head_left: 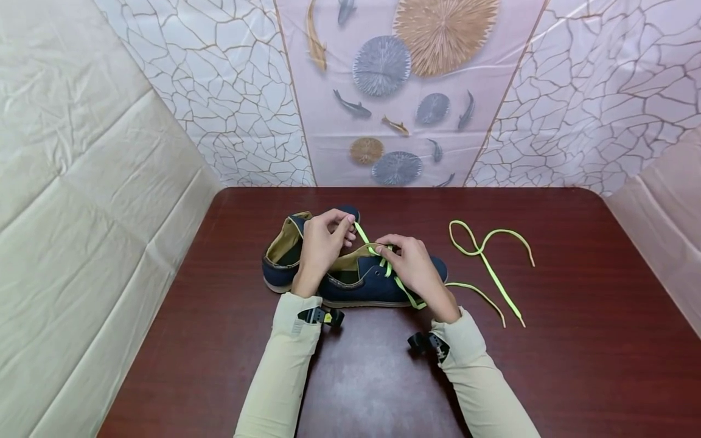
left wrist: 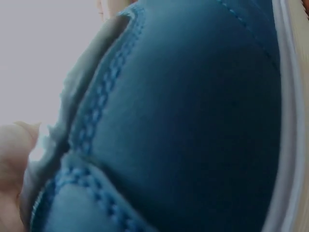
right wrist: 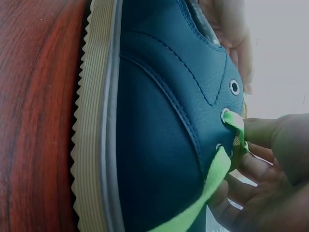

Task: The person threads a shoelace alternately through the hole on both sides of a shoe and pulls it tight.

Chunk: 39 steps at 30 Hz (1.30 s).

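Pinching flat green lace (head_left: 361, 232) — left hand (head_left: 324, 241), by the ridge-soled shoe (right wrist: 159, 125).

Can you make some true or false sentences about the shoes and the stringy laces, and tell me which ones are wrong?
1. The near shoe is dark blue. True.
2. The left hand pinches a yellow-green lace. True.
3. The right hand lies flat on the table. False: its fingers are at the laces on the near shoe.
4. The loose lace is tucked inside a shoe. False: it lies on the table, to the right of the shoes.
5. Every eyelet showing on the near shoe has lace through it. False: in the right wrist view, one eyelet is empty.
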### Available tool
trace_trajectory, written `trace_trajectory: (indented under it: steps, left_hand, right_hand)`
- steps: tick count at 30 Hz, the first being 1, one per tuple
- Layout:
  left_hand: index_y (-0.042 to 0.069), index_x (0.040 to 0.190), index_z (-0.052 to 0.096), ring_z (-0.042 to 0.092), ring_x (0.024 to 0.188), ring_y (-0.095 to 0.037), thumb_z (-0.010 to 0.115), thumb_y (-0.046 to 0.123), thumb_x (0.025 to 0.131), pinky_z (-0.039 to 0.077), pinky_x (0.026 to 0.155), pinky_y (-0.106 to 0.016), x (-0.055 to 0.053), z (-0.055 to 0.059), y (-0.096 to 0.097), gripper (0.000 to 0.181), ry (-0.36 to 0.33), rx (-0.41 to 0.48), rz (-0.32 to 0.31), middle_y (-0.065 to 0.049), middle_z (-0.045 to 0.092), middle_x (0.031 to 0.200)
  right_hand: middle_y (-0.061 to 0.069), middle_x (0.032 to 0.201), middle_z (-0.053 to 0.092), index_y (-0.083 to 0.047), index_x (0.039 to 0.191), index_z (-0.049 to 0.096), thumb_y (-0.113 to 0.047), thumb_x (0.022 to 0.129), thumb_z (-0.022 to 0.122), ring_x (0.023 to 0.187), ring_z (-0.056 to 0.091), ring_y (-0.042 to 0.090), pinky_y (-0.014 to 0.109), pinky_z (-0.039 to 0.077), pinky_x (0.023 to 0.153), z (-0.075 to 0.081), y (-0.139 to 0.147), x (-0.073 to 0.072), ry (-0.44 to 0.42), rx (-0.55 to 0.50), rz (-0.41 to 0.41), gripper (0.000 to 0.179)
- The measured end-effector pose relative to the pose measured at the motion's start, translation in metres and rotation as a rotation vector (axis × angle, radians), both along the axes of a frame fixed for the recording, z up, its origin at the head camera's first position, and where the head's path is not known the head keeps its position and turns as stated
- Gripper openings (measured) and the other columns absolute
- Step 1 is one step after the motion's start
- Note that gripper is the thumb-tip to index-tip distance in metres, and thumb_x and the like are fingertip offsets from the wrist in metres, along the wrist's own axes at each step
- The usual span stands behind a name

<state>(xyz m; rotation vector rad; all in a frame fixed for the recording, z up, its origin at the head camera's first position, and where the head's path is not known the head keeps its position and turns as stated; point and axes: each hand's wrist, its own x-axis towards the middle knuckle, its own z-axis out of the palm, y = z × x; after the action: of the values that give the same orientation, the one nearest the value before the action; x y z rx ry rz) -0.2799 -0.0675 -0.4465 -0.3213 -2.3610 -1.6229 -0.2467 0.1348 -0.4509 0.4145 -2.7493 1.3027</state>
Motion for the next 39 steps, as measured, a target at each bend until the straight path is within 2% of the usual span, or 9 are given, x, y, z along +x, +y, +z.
trace_trajectory:
  steps: [6,10,18,22,24,26,32,36,39]
  left_hand:
    - [-0.001,0.104,0.077,0.074,0.064,-0.018,0.068,0.019,0.106,0.062,0.061,-0.036,0.000,0.004,-0.005,0.022,0.039,0.082,0.066,-0.018,0.076,0.087]
    - [0.000,0.102,0.078,0.073,0.062,-0.017,0.069,0.018,0.105,0.061,0.059,-0.031,0.001,0.007,-0.011,0.020,0.081,0.121,0.113,-0.014,0.076,0.085]
    - [0.000,0.103,0.078,0.074,0.064,-0.021,0.069,0.021,0.105,0.061,0.060,-0.030,0.001,0.008,-0.016,0.023,0.131,0.136,0.134,-0.017,0.075,0.086]
    - [0.002,0.101,0.079,0.074,0.063,-0.024,0.070,0.018,0.104,0.060,0.060,-0.029,-0.001,0.008,-0.020,0.019,0.173,0.151,0.193,-0.018,0.076,0.084]
    - [0.003,0.100,0.079,0.074,0.063,-0.025,0.071,0.018,0.104,0.060,0.060,-0.028,-0.001,0.008,-0.022,0.018,0.170,0.162,0.214,-0.019,0.076,0.083]
    - [0.002,0.101,0.079,0.075,0.064,-0.026,0.070,0.018,0.104,0.060,0.061,-0.027,-0.002,0.008,-0.024,0.019,0.143,0.172,0.201,-0.020,0.076,0.085]
    - [0.001,0.108,0.075,0.076,0.079,-0.036,0.067,0.017,0.106,0.062,0.066,-0.028,-0.002,0.012,-0.029,0.018,0.025,0.181,0.084,-0.024,0.074,0.097]
    - [0.006,0.115,0.073,0.075,0.087,-0.036,0.067,0.015,0.106,0.062,0.068,-0.031,0.001,0.016,-0.030,0.014,0.019,0.122,0.094,-0.018,0.074,0.105]
    - [0.011,0.117,0.074,0.075,0.091,-0.030,0.068,0.016,0.105,0.062,0.072,-0.035,0.003,0.017,-0.030,0.014,0.032,0.036,0.115,-0.009,0.075,0.107]
  right_hand:
    - [0.009,0.106,0.079,-0.010,0.112,0.081,-0.015,0.102,0.072,0.071,0.059,0.018,0.033,0.045,0.067,0.003,0.001,0.002,-0.020,-0.002,0.004,0.015]
    - [0.009,0.106,0.079,-0.010,0.112,0.081,-0.015,0.102,0.071,0.073,0.061,0.017,0.033,0.046,0.068,0.002,0.001,0.003,-0.030,-0.004,0.002,0.015]
    - [0.010,0.108,0.079,-0.009,0.111,0.081,-0.015,0.103,0.071,0.090,0.071,0.027,0.038,0.052,0.077,-0.001,0.006,0.002,-0.029,-0.003,0.004,0.014]
    - [0.011,0.109,0.079,-0.009,0.111,0.081,-0.014,0.102,0.072,0.097,0.072,0.030,0.043,0.054,0.083,-0.001,0.007,0.001,-0.019,-0.006,0.016,0.014]
    - [0.010,0.110,0.079,-0.009,0.111,0.081,-0.015,0.103,0.071,0.098,0.072,0.030,0.044,0.054,0.084,-0.001,0.006,0.001,-0.027,-0.006,0.018,0.014]
    - [0.010,0.111,0.079,-0.010,0.112,0.081,-0.016,0.103,0.071,0.098,0.072,0.029,0.043,0.054,0.084,0.000,0.005,0.001,-0.037,-0.003,0.023,0.015]
    - [0.009,0.111,0.078,-0.010,0.114,0.080,-0.017,0.103,0.070,0.100,0.072,0.030,0.044,0.055,0.086,0.005,0.010,-0.001,-0.076,-0.007,0.058,0.015]
    - [0.011,0.115,0.077,-0.009,0.117,0.078,-0.018,0.106,0.068,0.108,0.071,0.033,0.050,0.055,0.093,0.013,0.018,0.000,-0.109,-0.001,0.071,0.018]
    - [0.012,0.117,0.076,-0.008,0.117,0.077,-0.020,0.107,0.066,0.112,0.070,0.033,0.052,0.053,0.096,0.020,0.025,0.003,-0.119,0.018,0.060,0.019]
